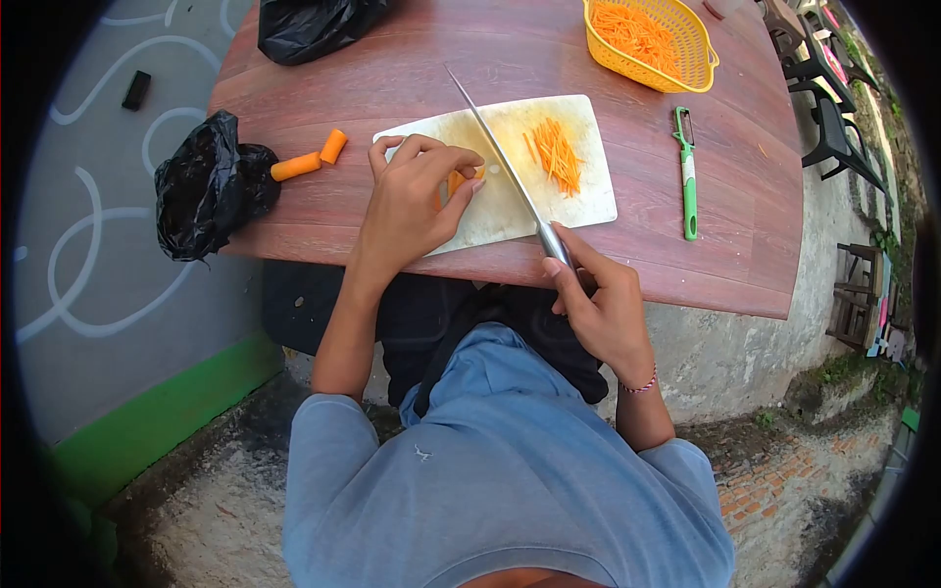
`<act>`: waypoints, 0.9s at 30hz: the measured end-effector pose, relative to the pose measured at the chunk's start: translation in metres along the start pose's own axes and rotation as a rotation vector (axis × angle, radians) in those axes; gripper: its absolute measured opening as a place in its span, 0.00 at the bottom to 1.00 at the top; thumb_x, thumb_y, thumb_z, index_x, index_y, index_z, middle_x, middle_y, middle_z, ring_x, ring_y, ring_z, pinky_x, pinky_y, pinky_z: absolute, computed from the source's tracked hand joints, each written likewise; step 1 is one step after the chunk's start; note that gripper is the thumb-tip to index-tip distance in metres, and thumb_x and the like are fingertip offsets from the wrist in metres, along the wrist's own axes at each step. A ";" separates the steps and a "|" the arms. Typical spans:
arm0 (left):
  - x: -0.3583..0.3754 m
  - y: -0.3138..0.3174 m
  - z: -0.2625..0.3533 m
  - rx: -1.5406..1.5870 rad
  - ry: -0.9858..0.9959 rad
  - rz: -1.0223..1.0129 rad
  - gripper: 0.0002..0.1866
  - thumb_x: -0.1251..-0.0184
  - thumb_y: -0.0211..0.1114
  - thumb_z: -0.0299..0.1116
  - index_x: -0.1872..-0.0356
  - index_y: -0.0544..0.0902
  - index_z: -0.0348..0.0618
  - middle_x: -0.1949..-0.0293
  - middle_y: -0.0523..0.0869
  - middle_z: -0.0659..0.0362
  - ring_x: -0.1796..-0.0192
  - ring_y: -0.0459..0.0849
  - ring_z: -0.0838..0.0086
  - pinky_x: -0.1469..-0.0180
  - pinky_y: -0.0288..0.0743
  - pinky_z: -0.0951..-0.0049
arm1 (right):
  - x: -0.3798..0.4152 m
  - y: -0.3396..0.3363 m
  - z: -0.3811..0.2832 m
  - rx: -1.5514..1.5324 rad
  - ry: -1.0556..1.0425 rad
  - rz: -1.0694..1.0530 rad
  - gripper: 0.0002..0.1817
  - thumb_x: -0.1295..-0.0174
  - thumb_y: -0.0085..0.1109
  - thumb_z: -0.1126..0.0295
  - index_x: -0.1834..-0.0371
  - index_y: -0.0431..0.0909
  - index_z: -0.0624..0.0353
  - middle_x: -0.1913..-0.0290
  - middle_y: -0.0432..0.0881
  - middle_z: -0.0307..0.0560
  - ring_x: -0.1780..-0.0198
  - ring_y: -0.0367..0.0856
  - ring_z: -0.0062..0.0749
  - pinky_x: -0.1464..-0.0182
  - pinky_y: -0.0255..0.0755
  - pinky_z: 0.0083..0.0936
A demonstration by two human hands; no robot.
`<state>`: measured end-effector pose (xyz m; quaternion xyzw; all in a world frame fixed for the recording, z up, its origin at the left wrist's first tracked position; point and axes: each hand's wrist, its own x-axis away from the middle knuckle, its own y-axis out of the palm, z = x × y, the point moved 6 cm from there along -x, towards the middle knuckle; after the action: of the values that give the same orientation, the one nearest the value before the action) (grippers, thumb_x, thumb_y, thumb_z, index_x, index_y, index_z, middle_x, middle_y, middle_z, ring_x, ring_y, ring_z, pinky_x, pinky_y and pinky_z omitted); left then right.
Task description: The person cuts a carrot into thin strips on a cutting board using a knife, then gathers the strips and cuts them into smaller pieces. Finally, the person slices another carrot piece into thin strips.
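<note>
On the wooden table lies a white cutting board [500, 208], slightly tilted, its left part under my left hand [417, 196]. The fingers of that hand are curled over an orange carrot piece [455, 183], mostly hidden beneath them. My right hand [600, 299] is wrapped round the metal handle of a knife [510, 167]. The blade points away to the upper left, across the board and just right of my left fingertips. A small pile of thin carrot strips [557, 157] lies on the board to the right of the blade.
Two carrot pieces [296, 167] lie left of the board, beside a black plastic bag [211, 186]. Another black bag [319, 27] sits at the back. A yellow basket [704, 73] holds shredded carrot. A green peeler [689, 186] lies right of the board. Dark chairs [833, 132] stand beyond the table.
</note>
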<state>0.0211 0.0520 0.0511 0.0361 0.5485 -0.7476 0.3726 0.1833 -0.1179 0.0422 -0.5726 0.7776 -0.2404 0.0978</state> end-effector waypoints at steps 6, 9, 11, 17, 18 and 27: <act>-0.009 0.017 -0.003 0.213 -0.342 0.062 0.15 0.30 0.79 0.37 0.47 0.89 0.47 0.60 0.95 0.67 0.46 0.87 0.71 0.31 0.59 0.53 | -0.001 0.001 0.004 -0.120 0.105 -0.026 0.25 0.21 0.67 0.64 0.26 0.82 0.64 0.70 0.89 0.51 0.74 0.90 0.26 0.67 0.80 0.29; -0.007 0.024 -0.005 0.002 -0.312 0.075 0.16 0.30 0.78 0.40 0.46 0.90 0.47 0.57 0.94 0.66 0.44 0.85 0.69 0.35 0.57 0.49 | -0.002 0.002 0.002 -0.127 0.112 -0.015 0.25 0.21 0.67 0.64 0.26 0.82 0.65 0.70 0.90 0.52 0.74 0.90 0.28 0.67 0.80 0.30; -0.002 0.019 -0.004 -0.104 -0.280 0.119 0.13 0.31 0.78 0.41 0.52 0.92 0.48 0.52 0.94 0.65 0.41 0.84 0.67 0.33 0.55 0.44 | -0.002 0.001 0.000 -0.100 0.105 -0.020 0.25 0.21 0.67 0.64 0.26 0.81 0.64 0.69 0.90 0.52 0.74 0.90 0.28 0.67 0.80 0.30; 0.009 0.013 -0.003 -0.079 -0.041 0.070 0.06 0.32 0.79 0.40 0.59 0.97 0.53 0.47 0.93 0.69 0.32 0.83 0.67 0.23 0.45 0.33 | -0.004 0.006 0.007 -0.201 0.167 -0.035 0.25 0.19 0.66 0.65 0.24 0.80 0.63 0.69 0.89 0.48 0.74 0.88 0.24 0.69 0.80 0.27; 0.010 0.013 -0.004 -0.080 -0.043 0.072 0.06 0.32 0.79 0.40 0.59 0.97 0.53 0.47 0.93 0.69 0.32 0.83 0.67 0.23 0.45 0.33 | -0.006 0.007 0.005 -0.200 0.165 -0.037 0.25 0.19 0.66 0.65 0.24 0.80 0.63 0.69 0.89 0.48 0.74 0.88 0.24 0.69 0.80 0.27; 0.012 0.017 0.000 -0.040 0.027 0.022 0.07 0.32 0.79 0.40 0.58 0.98 0.54 0.47 0.95 0.71 0.33 0.85 0.70 0.20 0.46 0.33 | -0.020 0.015 0.000 -0.276 0.177 -0.045 0.25 0.18 0.64 0.65 0.23 0.79 0.65 0.67 0.89 0.46 0.74 0.85 0.21 0.69 0.79 0.24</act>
<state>0.0230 0.0439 0.0324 0.0448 0.5679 -0.7318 0.3742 0.1768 -0.0957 0.0325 -0.5746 0.7958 -0.1827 -0.0561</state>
